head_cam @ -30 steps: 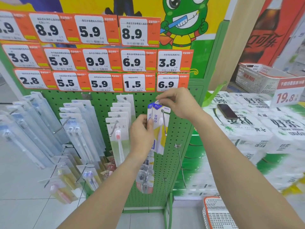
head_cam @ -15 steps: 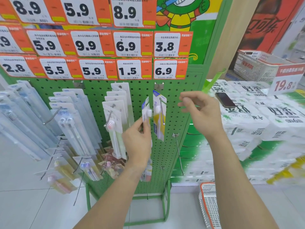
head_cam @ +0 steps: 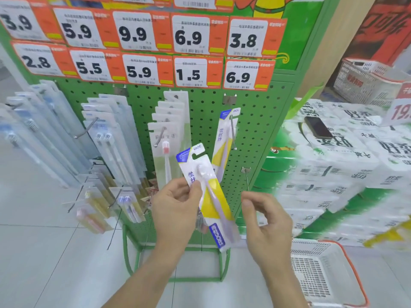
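Head view, facing a green pegboard rack [head_cam: 262, 130]. In front of the rack's lower middle, pinched by the left hand [head_cam: 175, 210]: a yellow-and-white toothbrush pack [head_cam: 211, 196], off any hook, tilted with its blue top corner leaning left and its bottom end pointing down to the right. Gripped near its upper part, thumb on the printed face, other fingers curled behind.

To the right of that pack, also in front of the rack's lower part: the right hand [head_cam: 266, 218], fingers loosely curled, thumb and forefinger close together, grasping nothing, apart from the pack.

Hanging on the rack just above and behind the held pack, under the 6.9 price tag [head_cam: 242, 74]: a second matching pack [head_cam: 224, 138] on a hook. Lower right on the rack, just above the right hand: a hook [head_cam: 246, 177] sticking out.

On the rack's middle hooks, left of the matching pack: a row of white toothbrush packs [head_cam: 169, 130]; further left, clear blister packs [head_cam: 106, 134].

Beside the rack on its right: stacked tissue bales [head_cam: 333, 174] with a dark phone [head_cam: 318, 127] lying on top. On the floor at the rack's right foot: a white shopping basket [head_cam: 315, 247] with an orange rim.
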Motion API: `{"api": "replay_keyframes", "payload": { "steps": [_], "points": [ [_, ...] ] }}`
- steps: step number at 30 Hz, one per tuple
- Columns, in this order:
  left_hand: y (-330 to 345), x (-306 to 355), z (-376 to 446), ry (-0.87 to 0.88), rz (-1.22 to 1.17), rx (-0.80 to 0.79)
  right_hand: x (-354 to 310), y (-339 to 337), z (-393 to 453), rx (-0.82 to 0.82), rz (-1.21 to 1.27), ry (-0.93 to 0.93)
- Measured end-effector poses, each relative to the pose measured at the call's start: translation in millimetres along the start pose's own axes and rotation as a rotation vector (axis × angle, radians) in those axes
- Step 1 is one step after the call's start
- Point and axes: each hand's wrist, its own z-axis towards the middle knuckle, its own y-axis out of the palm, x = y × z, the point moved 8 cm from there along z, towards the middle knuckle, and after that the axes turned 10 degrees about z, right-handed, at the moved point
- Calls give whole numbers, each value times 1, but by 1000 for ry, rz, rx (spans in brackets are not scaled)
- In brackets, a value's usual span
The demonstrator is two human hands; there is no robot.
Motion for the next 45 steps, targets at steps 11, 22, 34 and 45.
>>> {"api": "replay_keyframes", "payload": {
  "steps": [11,22,34,45],
  "points": [
    [-14,-96,-37,-419,-233,-343,54,61,-74,-531,243,603],
    [-47,-124,-59,-613,-446,-359,74,87,-117,-520,463,856],
    [-65,-143,-46,-727,-448,-155,76,89,-136,-727,409,902],
    [-84,-165,-35,-766,-409,38,86,79,-142,-769,411,963]
  ]
}}
